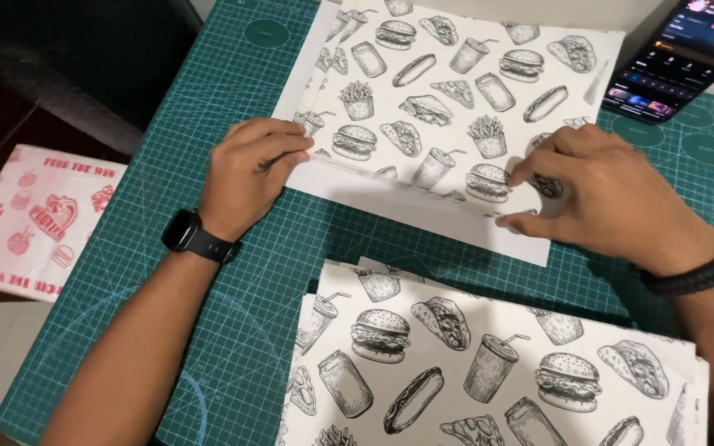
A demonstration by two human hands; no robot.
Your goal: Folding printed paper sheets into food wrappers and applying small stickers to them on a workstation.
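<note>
A white paper sheet [456, 91] printed with black food drawings lies on a green cutting mat [233, 272]. Its near edge is folded over, showing a plain white strip [423, 219]. My left hand [245, 169], with a black watch on the wrist, pinches the fold at its left end. My right hand [609, 194], with a black braided band on the wrist, pinches and presses the fold at its right end.
A stack of similar printed sheets [489, 363] lies close to me on the mat. A phone [675, 54] with a lit screen rests at the far right. A red-printed white paper [30, 219] lies off the mat at the left.
</note>
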